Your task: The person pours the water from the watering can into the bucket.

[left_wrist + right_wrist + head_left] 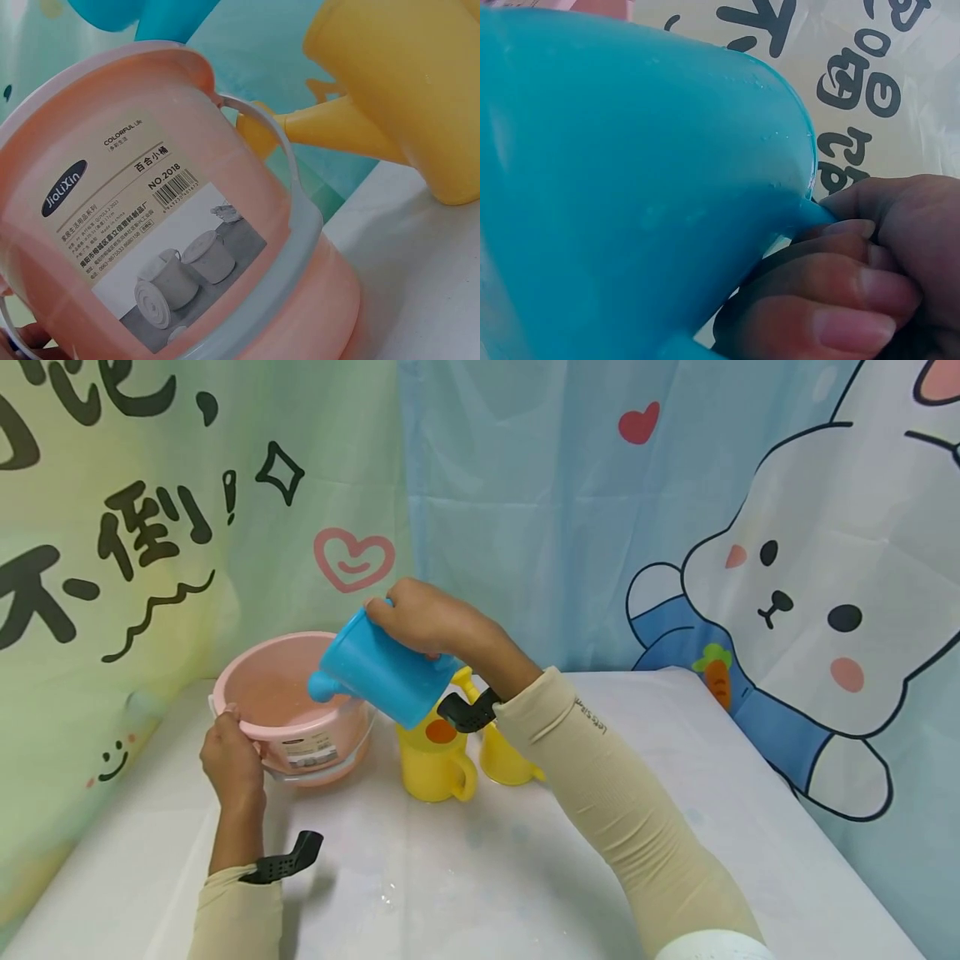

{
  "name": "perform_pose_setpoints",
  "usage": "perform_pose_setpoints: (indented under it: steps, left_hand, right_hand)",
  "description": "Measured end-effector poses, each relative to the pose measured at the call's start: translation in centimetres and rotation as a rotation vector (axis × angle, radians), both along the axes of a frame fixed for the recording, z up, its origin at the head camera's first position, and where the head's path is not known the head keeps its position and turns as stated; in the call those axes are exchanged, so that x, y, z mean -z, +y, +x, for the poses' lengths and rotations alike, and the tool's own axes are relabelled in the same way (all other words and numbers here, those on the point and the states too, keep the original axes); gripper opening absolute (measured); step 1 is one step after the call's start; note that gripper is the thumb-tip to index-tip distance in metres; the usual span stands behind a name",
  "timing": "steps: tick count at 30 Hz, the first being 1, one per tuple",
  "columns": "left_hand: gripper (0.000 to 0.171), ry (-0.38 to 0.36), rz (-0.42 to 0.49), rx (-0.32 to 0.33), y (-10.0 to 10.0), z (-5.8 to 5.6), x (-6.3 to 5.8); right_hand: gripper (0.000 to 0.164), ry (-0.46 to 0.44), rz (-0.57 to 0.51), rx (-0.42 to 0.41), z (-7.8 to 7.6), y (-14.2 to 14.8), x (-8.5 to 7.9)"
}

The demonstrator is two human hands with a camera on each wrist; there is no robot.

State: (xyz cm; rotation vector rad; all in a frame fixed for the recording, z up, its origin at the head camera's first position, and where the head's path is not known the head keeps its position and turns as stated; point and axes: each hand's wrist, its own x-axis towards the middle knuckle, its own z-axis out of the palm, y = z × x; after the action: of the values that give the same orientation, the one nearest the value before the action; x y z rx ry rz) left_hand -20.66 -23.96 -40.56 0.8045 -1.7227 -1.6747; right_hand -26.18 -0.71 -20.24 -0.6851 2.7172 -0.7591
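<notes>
In the head view my right hand (431, 618) grips the handle of a blue watering can (386, 668), which is tipped with its spout (324, 686) at the right rim of a pink bucket (288, 735). The right wrist view shows my fingers (817, 277) curled round that handle and droplets on the can's wall (645, 150). My left hand (234, 760) holds the bucket's near left rim. In the left wrist view, fingertips (34, 337) show beside the bucket's grey carrying handle (277, 292), below a printed label (150, 232). Whether water leaves the spout cannot be told.
Two yellow watering cans stand right of the bucket: a nearer one (431, 768) with an orange spot, and another (506, 756) partly behind my right wrist. A white cloth (450, 877) with small wet spots covers the table. A printed curtain (517, 527) hangs behind.
</notes>
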Motion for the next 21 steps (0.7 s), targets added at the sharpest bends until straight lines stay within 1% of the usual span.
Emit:
perform_pose_setpoints:
  steps: [5, 12, 21]
  left_hand:
    - [0.040, -0.007, -0.015, 0.001, -0.02, 0.00, 0.03]
    - [0.039, -0.002, -0.022, -0.005, -0.05, 0.05, 0.14]
    - [0.039, 0.009, -0.028, 0.003, 0.01, 0.12, 0.07]
  right_hand:
    - [0.039, -0.014, 0.005, 0.026, -0.10, -0.06, -0.02]
    - [0.038, 0.005, 0.031, 0.005, 0.21, -0.45, -0.23]
    - [0.037, 0.012, 0.028, 0.009, 0.24, -0.64, -0.27]
